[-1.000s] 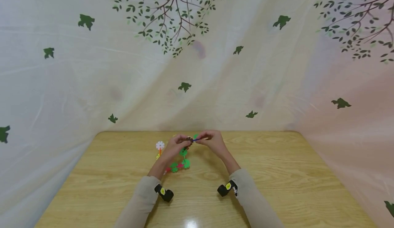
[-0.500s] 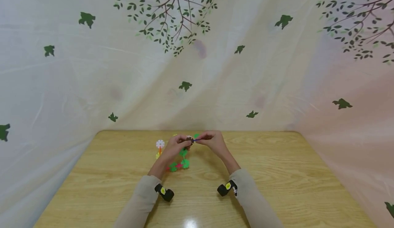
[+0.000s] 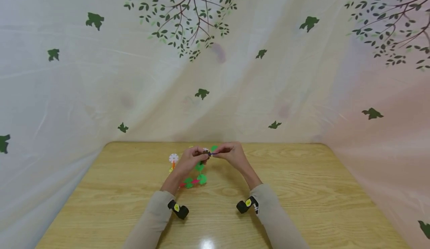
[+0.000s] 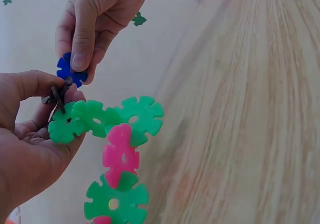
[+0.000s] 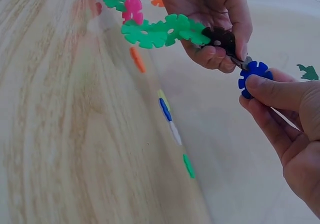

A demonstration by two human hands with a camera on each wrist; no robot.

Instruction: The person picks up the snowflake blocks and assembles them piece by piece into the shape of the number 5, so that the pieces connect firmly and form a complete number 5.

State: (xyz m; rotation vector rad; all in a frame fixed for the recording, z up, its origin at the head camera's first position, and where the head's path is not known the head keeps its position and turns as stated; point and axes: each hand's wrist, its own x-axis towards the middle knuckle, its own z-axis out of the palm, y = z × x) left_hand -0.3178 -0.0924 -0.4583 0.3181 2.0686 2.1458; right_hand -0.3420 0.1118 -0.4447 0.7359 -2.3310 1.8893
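Smooth-looking plastic forms a blue notched disc (image 5: 256, 69) and a green-and-pink disc chain (image 4: 114, 154); a yellowish wood-grain tabletop (image 3: 302, 196) gleams, a pale cloth backdrop (image 3: 231, 77) creases and beige fabric sleeves (image 3: 280, 219) look matt.

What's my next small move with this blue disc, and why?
Probably press the blue disc gently onto the dark pieces: your right hand pinches it right beside them, and your left hand grips them next to the green discs.

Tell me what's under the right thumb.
A blue disc: some of its notched edge shows around the thumb. The part directly beneath the thumb is covered and can't be seen.
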